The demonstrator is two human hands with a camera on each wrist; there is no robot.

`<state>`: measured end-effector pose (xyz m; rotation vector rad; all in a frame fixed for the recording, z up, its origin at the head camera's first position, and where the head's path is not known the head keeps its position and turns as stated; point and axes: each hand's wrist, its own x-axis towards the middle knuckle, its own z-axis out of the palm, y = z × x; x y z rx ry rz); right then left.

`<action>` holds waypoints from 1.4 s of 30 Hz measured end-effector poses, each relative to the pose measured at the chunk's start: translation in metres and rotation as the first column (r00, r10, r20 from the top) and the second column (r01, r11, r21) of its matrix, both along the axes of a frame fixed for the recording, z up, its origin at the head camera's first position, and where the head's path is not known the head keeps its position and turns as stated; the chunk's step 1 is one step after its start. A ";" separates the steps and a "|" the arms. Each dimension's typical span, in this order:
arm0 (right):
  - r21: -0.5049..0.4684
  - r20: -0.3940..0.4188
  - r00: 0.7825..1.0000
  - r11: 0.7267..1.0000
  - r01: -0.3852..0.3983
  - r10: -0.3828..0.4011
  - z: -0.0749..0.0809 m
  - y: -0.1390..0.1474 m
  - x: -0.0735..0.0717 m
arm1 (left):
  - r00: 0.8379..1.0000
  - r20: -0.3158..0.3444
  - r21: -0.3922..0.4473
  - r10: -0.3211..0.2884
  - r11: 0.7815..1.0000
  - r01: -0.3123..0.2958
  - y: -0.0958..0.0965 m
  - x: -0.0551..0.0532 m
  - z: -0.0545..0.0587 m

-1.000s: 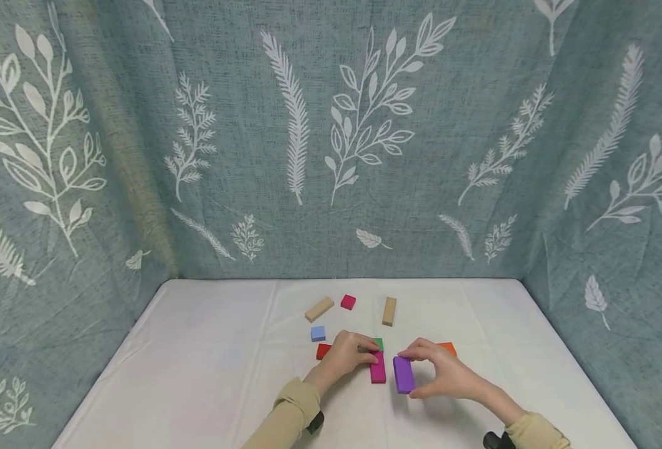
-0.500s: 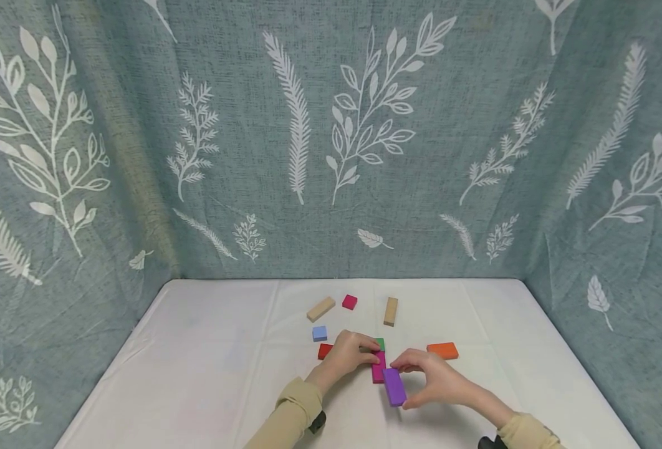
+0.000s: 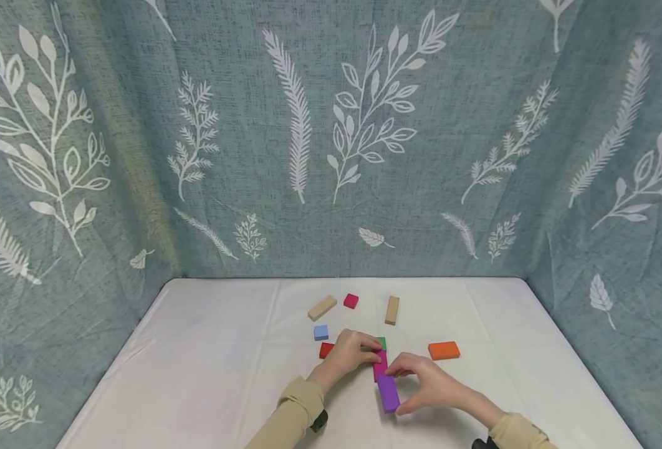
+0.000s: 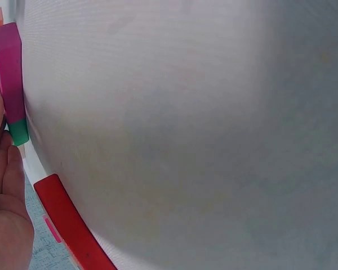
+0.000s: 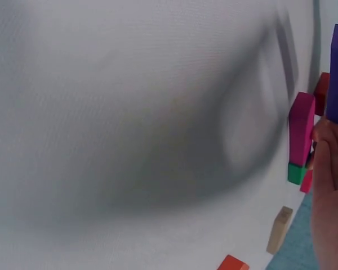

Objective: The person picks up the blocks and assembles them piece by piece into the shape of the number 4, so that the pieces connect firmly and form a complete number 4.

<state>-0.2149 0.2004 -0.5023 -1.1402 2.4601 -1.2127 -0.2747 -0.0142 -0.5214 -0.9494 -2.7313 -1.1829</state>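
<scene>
My right hand [image 3: 434, 383] pinches a purple block [image 3: 388, 394] between thumb and fingers, just above the table. In the head view the block's far end overlaps the near end of a flat magenta block [image 3: 380, 366]. That magenta block lies against a green block [image 3: 382, 343], mostly hidden by my left hand [image 3: 350, 355]. The left thumb and fingers seem to pinch the green block, the thumb also close to the magenta one. In the right wrist view the purple block [image 5: 337, 79] stands apart from the magenta block [image 5: 301, 126].
Left of my left hand lie a red block [image 3: 325, 350] and a blue block [image 3: 321, 333]. Farther back are two wooden blocks, a left one [image 3: 322, 308] and a right one [image 3: 392, 310], and a crimson block [image 3: 351, 301]. An orange block [image 3: 444, 350] lies behind the right hand.
My right hand has carried the purple block left and toward me, from beside the magenta block to its near end. The orange block is now uncovered. The left hand stays put.
</scene>
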 end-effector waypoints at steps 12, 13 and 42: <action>0.056 -0.014 0.999 0.998 0.041 -0.040 -0.002 -0.007 0.003 | 1.000 -0.018 0.012 -0.016 1.000 0.016 -0.001 -0.003 0.000; 0.056 -0.018 0.999 0.997 0.044 -0.043 -0.003 -0.007 0.003 | 1.000 -0.018 0.014 -0.016 1.000 0.016 -0.001 -0.003 0.000; 0.048 -0.043 0.995 0.995 0.087 -0.085 -0.022 -0.010 0.003 | 1.000 0.004 0.016 -0.002 1.000 0.002 -0.001 0.000 0.000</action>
